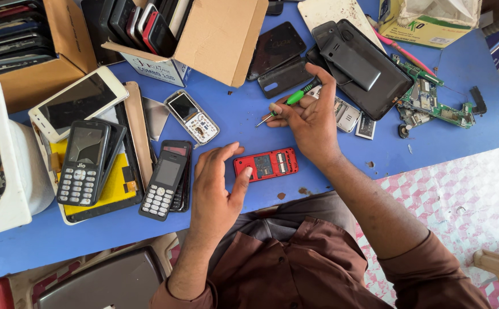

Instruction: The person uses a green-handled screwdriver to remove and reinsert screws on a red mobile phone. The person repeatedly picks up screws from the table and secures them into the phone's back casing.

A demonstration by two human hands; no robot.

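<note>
Red plastic marks the opened phone body (266, 165), lying flat on the blue table (43, 240) with its long axis running left to right and its insides facing up. The left hand (218, 189) is the nearer one: its thumb tip touches the phone's left end, while the other fingers (221, 155) arch loosely spread just left of it, holding nothing. The right hand (309, 117) sits just above the phone, apart from it, fingers curled narrow around a green-handled screwdriver (290, 100) whose metal tip points left and slightly down, past the fingertips. The phone lies below those fingers. Both forearms reach up from the lower edge, wrists bent inward.
</note>
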